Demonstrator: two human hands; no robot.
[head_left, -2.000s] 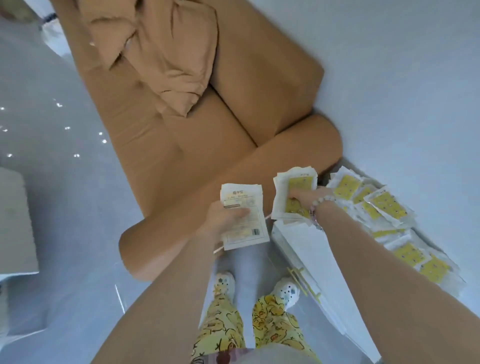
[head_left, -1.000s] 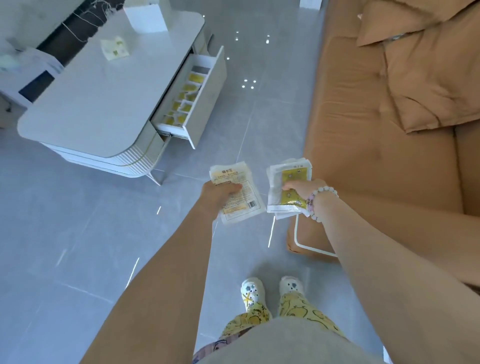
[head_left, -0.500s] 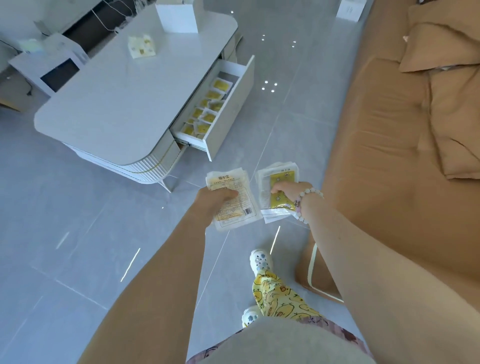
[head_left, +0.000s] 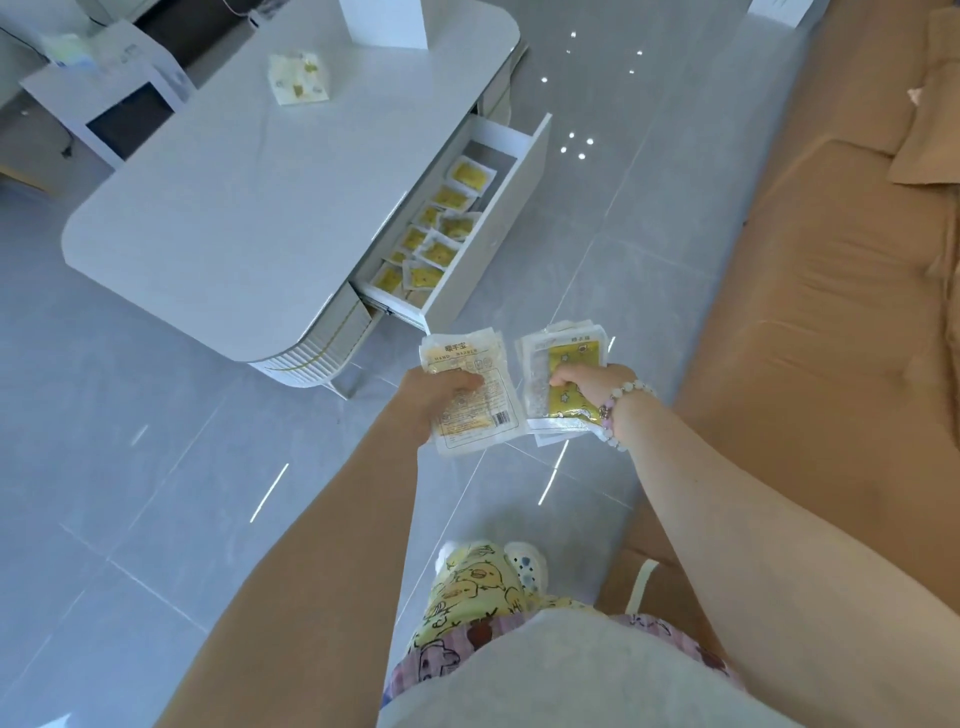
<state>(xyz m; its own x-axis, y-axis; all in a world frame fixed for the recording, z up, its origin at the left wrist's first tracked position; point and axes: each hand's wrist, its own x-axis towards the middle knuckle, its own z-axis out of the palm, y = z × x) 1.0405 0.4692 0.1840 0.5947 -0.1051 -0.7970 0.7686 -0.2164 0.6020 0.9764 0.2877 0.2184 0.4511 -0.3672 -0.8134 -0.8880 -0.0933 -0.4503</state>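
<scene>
Left hand is gripping a small stack of flat white sachets, thumb curled across the printed back, fingers hidden underneath; right hand is pinching a second stack, yellow-windowed face up, thumb lying over its middle. Both stacks are hanging in the air over the grey floor, side by side and just apart, nearer than the open drawer and left of the sofa.

Handling, as judged: the sachets are looking light, soft and pliable; the film skins are glossy and likely slippery one on another; the second stack is fanning out at its near edge, so loose layers could slide free. A hold across the middle, thumb on top and fingers under, is looking safest, since it is squeezing every layer rather than one corner. The contents are probably not fragile, though a hard squeeze could crease them.

Outward: the drawer of the white low table is standing pulled out, far and left of the hands; rows of similar drawer sachets are lying inside, some overlapping, with bare space at the far end; this is likely where the held stacks are going. A loose sachet is lying on the far part of the tabletop; a white box is standing at its far edge. A beaded bracelet is sitting on the right wrist.
</scene>
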